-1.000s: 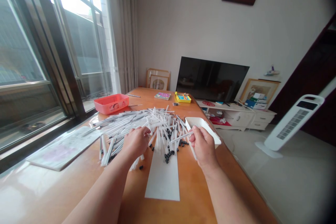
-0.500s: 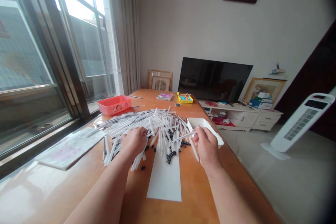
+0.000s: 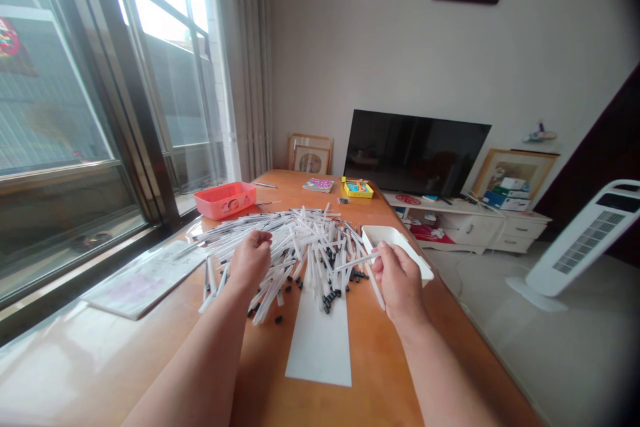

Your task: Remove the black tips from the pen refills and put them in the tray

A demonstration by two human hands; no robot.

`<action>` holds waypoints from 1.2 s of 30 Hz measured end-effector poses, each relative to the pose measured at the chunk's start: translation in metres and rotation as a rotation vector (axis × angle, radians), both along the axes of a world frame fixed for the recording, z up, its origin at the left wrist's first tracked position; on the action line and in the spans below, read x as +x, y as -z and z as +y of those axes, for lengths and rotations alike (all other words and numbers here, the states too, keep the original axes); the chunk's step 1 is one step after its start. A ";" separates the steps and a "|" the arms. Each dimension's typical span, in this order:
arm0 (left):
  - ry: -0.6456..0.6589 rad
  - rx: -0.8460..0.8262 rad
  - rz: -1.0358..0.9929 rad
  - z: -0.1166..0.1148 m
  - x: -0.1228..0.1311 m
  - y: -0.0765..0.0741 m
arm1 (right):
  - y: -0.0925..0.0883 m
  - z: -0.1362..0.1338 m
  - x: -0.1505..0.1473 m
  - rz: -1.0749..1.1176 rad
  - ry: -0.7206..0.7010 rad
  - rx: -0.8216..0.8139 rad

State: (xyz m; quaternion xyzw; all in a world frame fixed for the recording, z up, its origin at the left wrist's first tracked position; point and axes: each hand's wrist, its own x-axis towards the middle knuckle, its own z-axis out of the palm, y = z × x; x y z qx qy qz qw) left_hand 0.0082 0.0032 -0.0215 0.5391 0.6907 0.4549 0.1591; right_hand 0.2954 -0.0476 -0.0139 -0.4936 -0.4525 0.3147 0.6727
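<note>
Since the last frame, my left hand (image 3: 250, 260) has shifted slightly left along the heap of white plastic tubes (image 3: 295, 243); its fingers are bunched down at the heap's near edge, and I cannot tell whether they grip anything. My right hand (image 3: 400, 287) is closed around a white plastic tube (image 3: 356, 262), which points left over the heap; that hand sits just in front of a white tray (image 3: 395, 248). Small black caps (image 3: 330, 297) lie scattered along the heap's near side, some on a white paper strip (image 3: 320, 347); everything rests on an orange wooden table (image 3: 367, 373).
</note>
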 end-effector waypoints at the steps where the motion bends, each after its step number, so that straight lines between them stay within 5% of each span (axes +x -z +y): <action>1: -0.011 -0.012 0.021 -0.001 0.001 0.000 | 0.000 0.000 0.000 0.002 -0.003 0.005; 10: 0.056 -0.231 0.405 -0.021 0.011 -0.016 | 0.001 0.002 -0.001 -0.001 0.020 0.029; 17: 0.132 -0.320 0.486 -0.028 0.003 -0.019 | 0.004 0.003 -0.002 -0.015 0.010 -0.010; 31: 0.181 -0.314 0.659 -0.029 0.010 -0.013 | 0.007 0.003 -0.001 -0.052 0.001 -0.013; 36: 0.263 -0.088 0.482 -0.021 0.018 -0.007 | 0.006 0.005 -0.003 -0.015 -0.012 0.000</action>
